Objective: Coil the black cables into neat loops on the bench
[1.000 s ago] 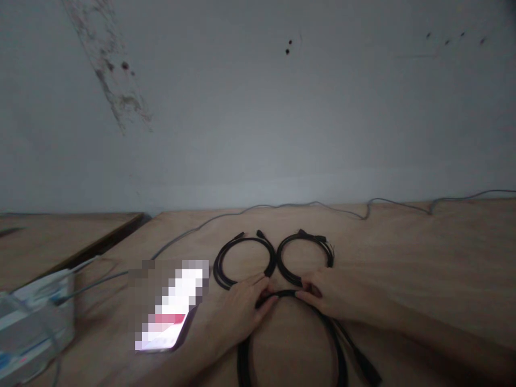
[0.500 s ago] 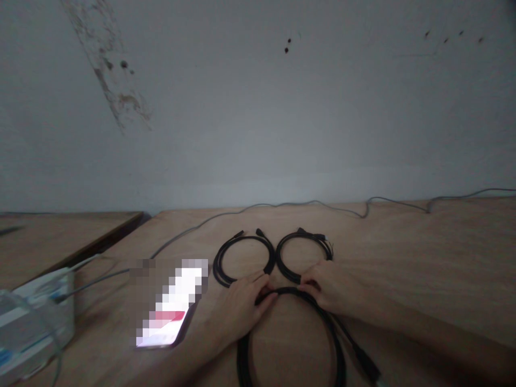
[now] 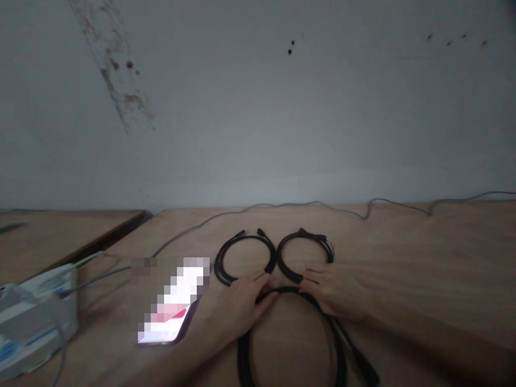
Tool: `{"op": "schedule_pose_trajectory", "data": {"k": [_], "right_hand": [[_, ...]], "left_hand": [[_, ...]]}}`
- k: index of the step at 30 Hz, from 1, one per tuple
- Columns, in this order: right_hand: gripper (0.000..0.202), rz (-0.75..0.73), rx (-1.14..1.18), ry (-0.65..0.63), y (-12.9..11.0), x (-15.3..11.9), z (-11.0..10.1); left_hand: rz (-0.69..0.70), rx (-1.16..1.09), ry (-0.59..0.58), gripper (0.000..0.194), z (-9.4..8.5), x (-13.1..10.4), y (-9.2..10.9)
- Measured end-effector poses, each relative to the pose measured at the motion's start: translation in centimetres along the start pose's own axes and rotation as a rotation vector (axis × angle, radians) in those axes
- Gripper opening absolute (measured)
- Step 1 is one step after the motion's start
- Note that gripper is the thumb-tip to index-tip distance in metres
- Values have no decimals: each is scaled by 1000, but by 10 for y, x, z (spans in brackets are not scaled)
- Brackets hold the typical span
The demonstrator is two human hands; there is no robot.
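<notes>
A large coil of black cable point(image 3: 339, 357) lies nearest me, its lower part cut off by the frame edge. At its top left, my left hand point(image 3: 250, 300) pinches the cable between thumb and fingers. My right hand point(image 3: 336, 290) is bent over the same coil at its top right, back of the hand upward, its thumb hidden. From under that hand a cable end with a black plug point(image 3: 365, 365) points to the lower right. Just beyond my hands, two smaller black cable coils, a left one point(image 3: 220, 260) and a right one point(image 3: 281, 263), lie side by side.
A phone point(image 3: 171, 322) with a lit, partly blurred screen lies to the left. Farther left is a white power strip point(image 3: 40, 317) with cords. A thin grey cord point(image 3: 226, 213) runs along the back of the wooden table point(image 3: 423, 252), near the wall point(image 3: 258, 118).
My right hand has rolled over, its back now facing up and its fingers lower over the cable. My left hand keeps its pinch. The view has shifted slightly.
</notes>
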State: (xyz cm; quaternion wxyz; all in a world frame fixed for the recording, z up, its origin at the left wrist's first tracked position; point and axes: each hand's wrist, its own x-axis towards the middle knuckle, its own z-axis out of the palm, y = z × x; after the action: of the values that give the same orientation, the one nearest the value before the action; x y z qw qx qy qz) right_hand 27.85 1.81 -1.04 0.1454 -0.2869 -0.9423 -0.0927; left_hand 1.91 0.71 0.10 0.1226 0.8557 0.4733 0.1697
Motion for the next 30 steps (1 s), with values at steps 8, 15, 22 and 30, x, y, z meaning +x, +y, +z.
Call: {"op": "schedule_pose_trajectory", "data": {"k": [8,15,22,30], "right_hand": [[21,-163,-84,36,11,-7,10],[23,-25,106,-55,11,-3,11],[20,161,461,-62,11,0,8],[21,205,734,-89,24,-2,8]], "left_hand": [[-7,-34,-12,16,-2,0,-1],[-21,-52,-28,16,-3,0,-1],[-61,-56,-45,18,-6,1,3],[-59,-67,-41,18,-6,1,3]]}}
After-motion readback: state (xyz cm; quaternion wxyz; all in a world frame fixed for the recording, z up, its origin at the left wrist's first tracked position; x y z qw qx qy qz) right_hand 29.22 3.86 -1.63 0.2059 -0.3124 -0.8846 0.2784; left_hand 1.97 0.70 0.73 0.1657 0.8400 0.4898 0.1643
